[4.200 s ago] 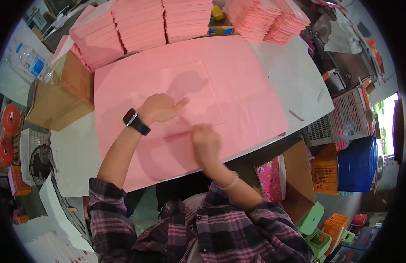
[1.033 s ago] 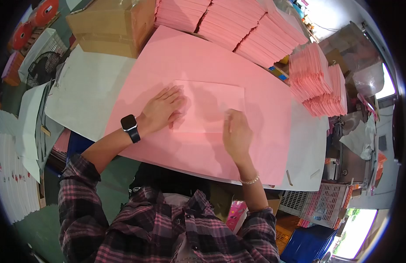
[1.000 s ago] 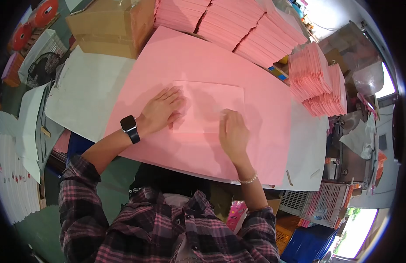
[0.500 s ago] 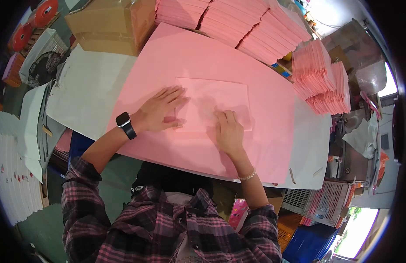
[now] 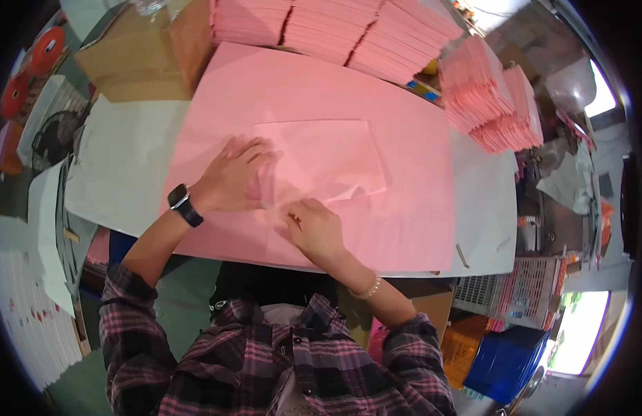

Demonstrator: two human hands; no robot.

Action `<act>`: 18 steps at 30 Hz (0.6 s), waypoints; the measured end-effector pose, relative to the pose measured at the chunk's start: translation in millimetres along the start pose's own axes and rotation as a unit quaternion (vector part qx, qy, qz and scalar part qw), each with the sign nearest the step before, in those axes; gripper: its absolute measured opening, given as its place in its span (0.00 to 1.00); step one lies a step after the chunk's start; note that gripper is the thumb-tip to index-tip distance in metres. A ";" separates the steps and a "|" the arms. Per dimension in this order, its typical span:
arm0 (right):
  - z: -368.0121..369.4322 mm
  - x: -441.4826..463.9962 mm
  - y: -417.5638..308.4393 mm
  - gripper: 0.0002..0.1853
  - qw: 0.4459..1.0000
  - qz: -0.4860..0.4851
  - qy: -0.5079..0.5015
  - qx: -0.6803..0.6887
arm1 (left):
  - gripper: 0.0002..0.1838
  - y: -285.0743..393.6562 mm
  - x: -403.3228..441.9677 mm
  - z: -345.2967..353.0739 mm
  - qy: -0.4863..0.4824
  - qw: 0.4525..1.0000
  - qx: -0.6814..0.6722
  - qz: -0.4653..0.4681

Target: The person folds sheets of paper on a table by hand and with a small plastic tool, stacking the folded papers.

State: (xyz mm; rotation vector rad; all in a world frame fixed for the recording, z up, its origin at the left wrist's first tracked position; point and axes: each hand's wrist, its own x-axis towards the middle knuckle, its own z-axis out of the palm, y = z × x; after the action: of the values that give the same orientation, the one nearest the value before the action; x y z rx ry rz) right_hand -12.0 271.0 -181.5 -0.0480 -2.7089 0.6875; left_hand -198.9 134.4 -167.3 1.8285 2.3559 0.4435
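A: ok so what step are you on there?

B: Edge work, I'd call it. The small pink sheet [image 5: 328,152] is lying on the big pink sheet [image 5: 404,218] on my white table [image 5: 120,163]. My left hand [image 5: 234,175] is laid over its left end, fingers spread. My right hand [image 5: 317,230] is by its near left corner, just beside the left, fingers curled in together. Can't tell from this angle if they've got anything pinched.

A: near edge looks kinda wavy tho?

B: Yep, it's buckled up to the right of my fingers. I'd say the next move calls for a steady left palm and light right fingertips along that edge, or it could crease crooked.

A: any brands or labels?

B: Nothing I can read. Watch [image 5: 178,196] face is dark, no print I can make out on the cardboard box [image 5: 127,69], and the blue-and-yellow carton [image 5: 423,89] by the pink stacks [image 5: 321,24] is too tiny.
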 end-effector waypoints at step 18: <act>-115.1 -31.6 89.3 0.11 0.982 0.068 -0.076 -0.156 | 0.25 60.1 -18.7 28.7 0.106 0.917 -0.385 -0.022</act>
State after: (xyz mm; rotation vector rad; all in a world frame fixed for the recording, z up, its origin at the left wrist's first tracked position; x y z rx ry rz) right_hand 52.0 398.6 -138.7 -0.2713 -2.9575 0.3057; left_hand -130.5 134.3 -177.6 1.3832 1.8842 1.3815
